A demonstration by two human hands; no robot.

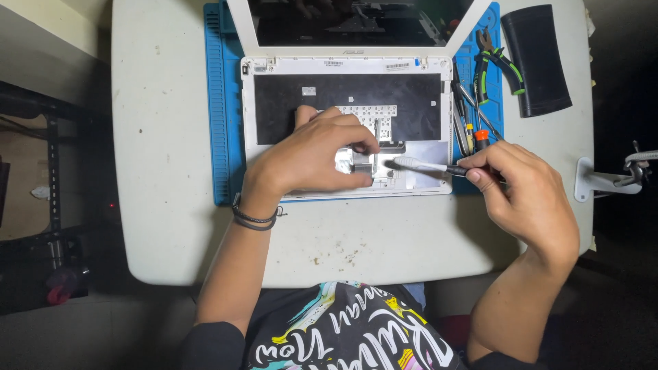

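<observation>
the right hand point(528, 195) has its grip closed around the dark handle of a white-shafted tool point(421, 164), thumb and fingers pinching it; the handle's near end is hidden inside the fingers. the tool's tip lies on the opened palm-rest area of a white laptop point(346, 127), at a small metal part i cannot make out. the left hand point(315, 157) rests flat on that same area, its grip loose, holding nothing that shows, and it covers much of what lies beneath. the laptop sits on a blue mat point(223, 103) on the white worktop point(164, 137), its screen cut off at the far edge. green-handled pliers point(497, 65) and a dark curved piece point(538, 58) lie to the far right.
</observation>
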